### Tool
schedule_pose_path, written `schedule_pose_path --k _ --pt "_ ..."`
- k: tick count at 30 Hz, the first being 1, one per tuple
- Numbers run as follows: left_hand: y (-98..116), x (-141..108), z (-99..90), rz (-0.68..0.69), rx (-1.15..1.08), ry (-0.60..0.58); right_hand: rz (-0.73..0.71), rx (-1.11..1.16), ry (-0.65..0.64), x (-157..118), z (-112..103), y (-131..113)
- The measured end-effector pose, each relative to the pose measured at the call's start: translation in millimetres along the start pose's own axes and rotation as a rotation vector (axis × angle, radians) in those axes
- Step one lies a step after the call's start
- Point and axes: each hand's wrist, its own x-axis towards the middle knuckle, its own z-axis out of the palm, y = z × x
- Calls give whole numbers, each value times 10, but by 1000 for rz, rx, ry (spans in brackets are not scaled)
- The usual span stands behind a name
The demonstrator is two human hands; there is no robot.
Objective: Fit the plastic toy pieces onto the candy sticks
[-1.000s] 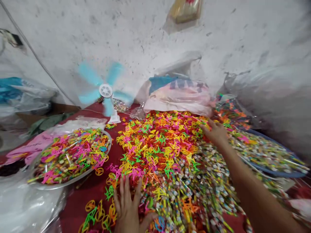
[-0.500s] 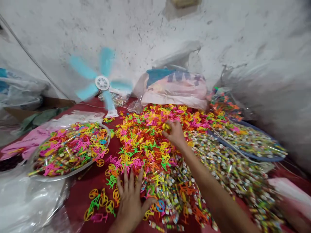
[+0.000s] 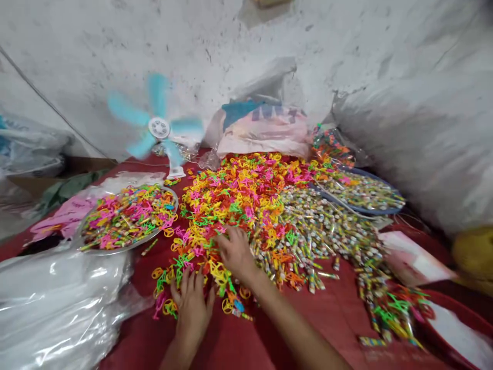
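Note:
A wide heap of small plastic pieces [image 3: 239,190] in yellow, pink, green, orange and red covers the middle of the red table [image 3: 327,329]. My left hand [image 3: 191,303] rests at the heap's near left edge, its fingers spread over the pieces. My right hand [image 3: 235,252] reaches into the near part of the heap, fingers bent down among the pieces; whether they grip one cannot be made out. Right of the heap lie many small wrapped tubes [image 3: 319,226] with white ends.
A round tray [image 3: 175,205] of mixed pieces stands left, beside clear plastic bags [image 3: 57,303]. A blue fan [image 3: 159,127] spins at the back, near a stuffed sack [image 3: 265,131]. A blue tray [image 3: 396,209] holds tubes; a red container [image 3: 458,303] sits front right.
My right hand has come down and nearer from the heap's far part. My left hand has shifted slightly left and nearer. The view has shifted, showing more of the table at right.

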Motion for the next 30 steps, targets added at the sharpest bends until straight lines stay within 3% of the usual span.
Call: schedule_pose_path --k 4,6,9,14,17,20,23,25,28,30 --pt "-270 -60 -183 -92 -24 16 -32 144 -23 -127 -5 -301" --pt "-309 -78 -275 -126 -142 89 -9 198 -14 -122 -16 -336" --pt "-136 -156 -383 -130 -319 187 38 258 33 -106 -22 -295" --pt "328 -357 -397 138 -247 17 160 569 266 -320 -199 -272" --pt "418 -360 -408 111 -282 69 330 659 351 -614 -405 -282" --pt "446 -284 -461 199 -275 72 412 445 342 -967 -557 -129" --pt "471 -238 -466 452 -196 -77 591 -13 337 -1352 -611 187" --pt "460 -231 -426 516 -138 -142 678 -196 220 -1604 -611 366" --pt "403 -215 -356 354 -88 -76 588 -239 56 -1895 -606 441" --pt "392 -216 -337 247 -100 7 519 -189 47 -1992 -611 389"
